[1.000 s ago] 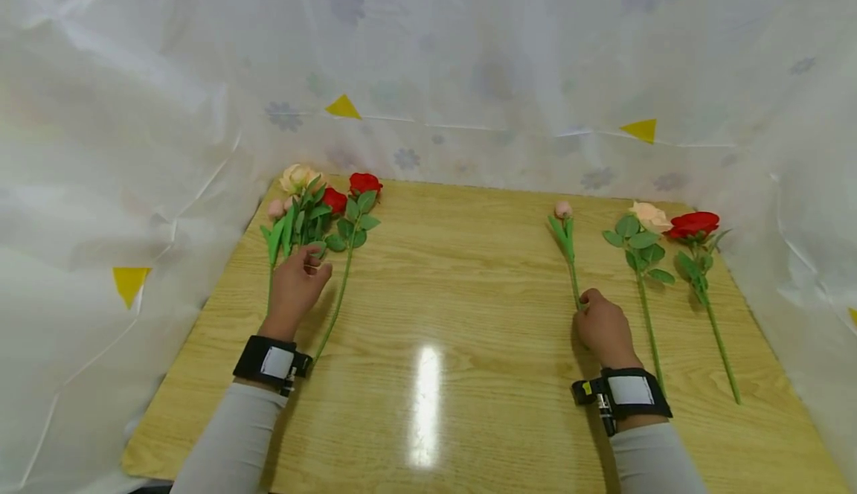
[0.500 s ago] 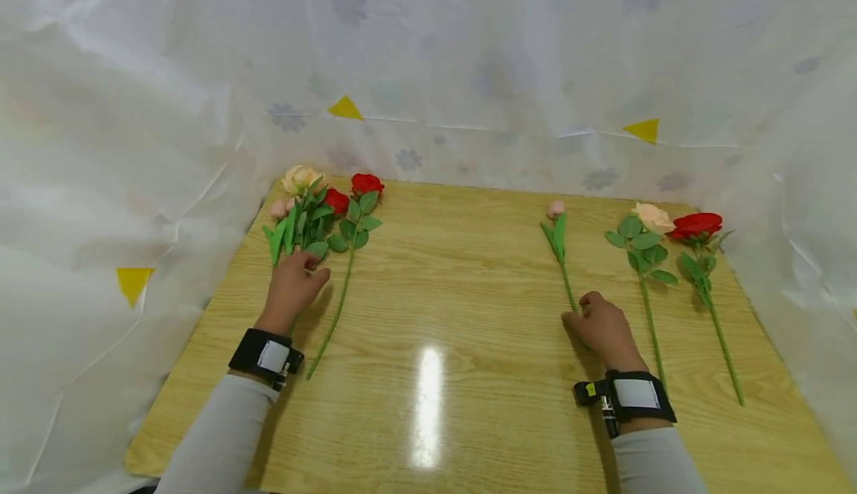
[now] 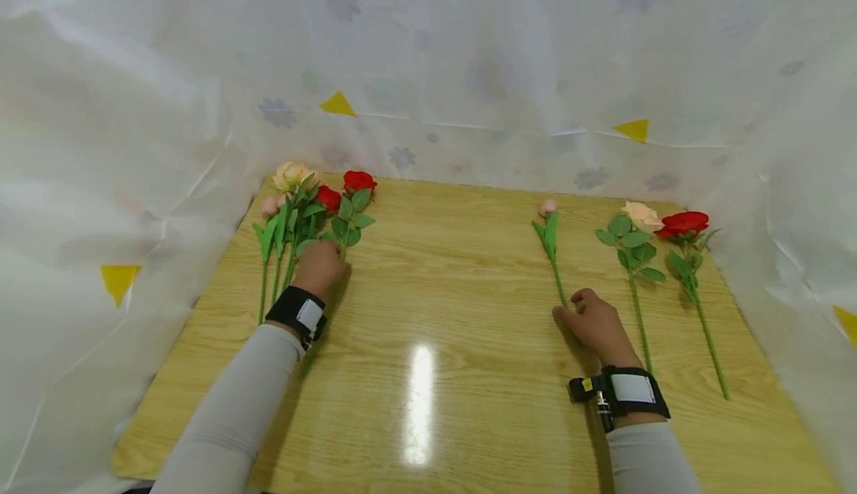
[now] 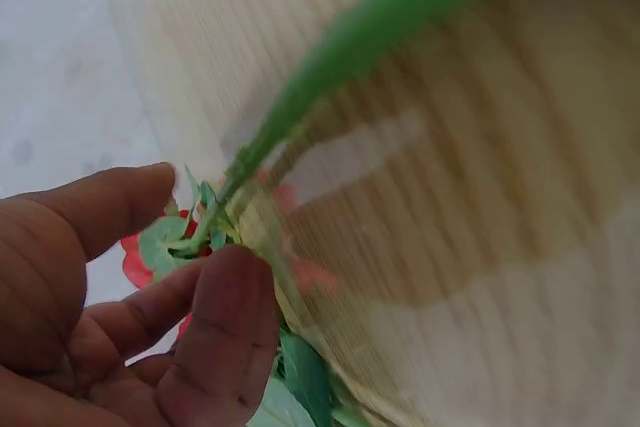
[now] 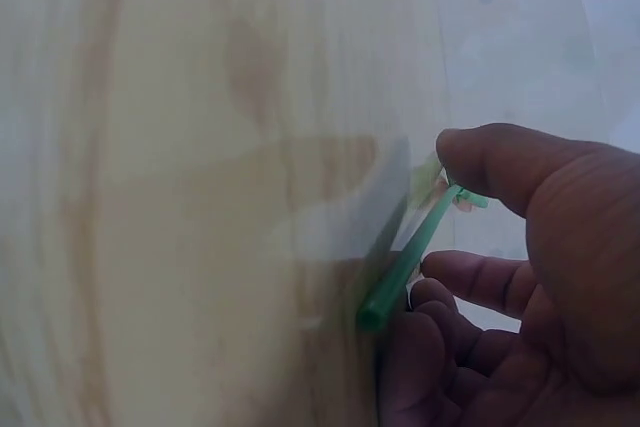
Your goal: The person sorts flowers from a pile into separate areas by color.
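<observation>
My left hand [image 3: 321, 267] is over the stem of a red rose [image 3: 359, 181] with green leaves. In the left wrist view, the rose's stem [image 4: 345, 47] runs past the gap between the thumb and fingers, which stand apart. At the right, my right hand [image 3: 596, 323] is at the lower stem of a pink tulip [image 3: 547, 208] lying on the table. The right wrist view has the tulip's stem [image 5: 405, 272] between the separated thumb and curved fingers. Part of the rose stem is hidden under my left hand and wrist in the head view.
Left of the rose lie pink tulips [image 3: 269, 207], a cream flower [image 3: 291, 175] and another red rose [image 3: 328, 199], stems side by side. A peach rose [image 3: 643, 216] and a red rose [image 3: 684, 224] lie at the right. White sheeting [image 3: 428, 55] surrounds the wooden table [image 3: 495, 390].
My left hand has moved right, from the bunch of flowers to the red rose's stem. The pink tulip's head has swung left, and my right thumb and fingers have parted around its stem.
</observation>
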The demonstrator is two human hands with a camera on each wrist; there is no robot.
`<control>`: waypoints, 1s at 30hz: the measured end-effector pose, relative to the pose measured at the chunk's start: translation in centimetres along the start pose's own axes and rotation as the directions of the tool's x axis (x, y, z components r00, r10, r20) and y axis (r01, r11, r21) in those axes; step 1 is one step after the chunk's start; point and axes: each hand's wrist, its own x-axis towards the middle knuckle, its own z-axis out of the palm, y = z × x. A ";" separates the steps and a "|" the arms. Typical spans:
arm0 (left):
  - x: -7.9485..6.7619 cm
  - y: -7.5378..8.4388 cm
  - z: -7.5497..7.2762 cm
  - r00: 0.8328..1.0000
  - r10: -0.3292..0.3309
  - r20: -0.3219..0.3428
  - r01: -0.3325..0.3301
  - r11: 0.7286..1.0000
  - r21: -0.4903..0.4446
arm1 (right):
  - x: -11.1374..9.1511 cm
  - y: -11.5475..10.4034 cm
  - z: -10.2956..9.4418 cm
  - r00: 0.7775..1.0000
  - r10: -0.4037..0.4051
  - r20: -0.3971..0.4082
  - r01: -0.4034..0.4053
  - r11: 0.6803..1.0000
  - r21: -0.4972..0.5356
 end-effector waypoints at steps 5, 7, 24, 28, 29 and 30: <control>0.4 0.1 0.1 0.999 0.014 0.046 -0.016 0.998 0.053 | -0.1 -0.4 0.0 1.000 -0.007 -0.012 0.007 1.000 -0.002; 0.5 0.2 0.1 0.998 0.011 0.061 -0.015 0.998 0.058 | -0.2 -0.6 0.0 1.000 -0.006 -0.021 0.006 1.000 -0.004; -1.0 2.5 -1.4 1.000 0.016 0.009 -0.013 0.958 -0.286 | -0.4 -0.7 -0.3 1.000 0.021 0.004 -0.021 1.000 0.014; -1.4 3.5 -2.0 1.000 0.012 0.021 -0.003 0.918 -0.396 | -0.5 -0.7 -0.4 0.999 0.037 0.018 -0.038 0.999 0.029; -1.5 3.7 -2.1 1.000 0.009 0.027 0.003 0.907 -0.420 | -0.6 -0.7 -0.5 0.999 0.046 0.013 -0.047 0.998 0.035; -1.5 3.9 -2.3 0.999 0.004 0.038 0.014 0.890 -0.456 | -0.6 -0.7 -0.5 0.999 0.055 0.001 -0.055 0.998 0.040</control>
